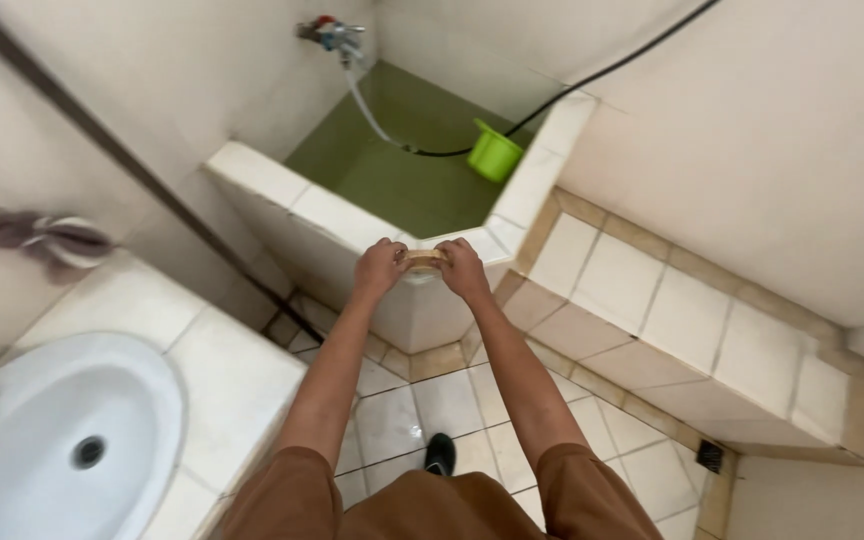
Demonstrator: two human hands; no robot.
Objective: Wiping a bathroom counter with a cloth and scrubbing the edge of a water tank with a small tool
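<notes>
Tiled bathroom, tank rim (552, 140), both hands' fingers (392, 262) clamped on tan brush (424, 259)

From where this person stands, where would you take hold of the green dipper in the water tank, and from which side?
Grip the green dipper by its upper rim, reaching down from above over the tank wall; it sits tilted in the far corner, open side up. Any handle is hidden.

A single head-worn view looks steeply down and forward from standing height past outstretched arms, over the tiled floor (472, 400) toward the corner water tank (282, 190)
</notes>
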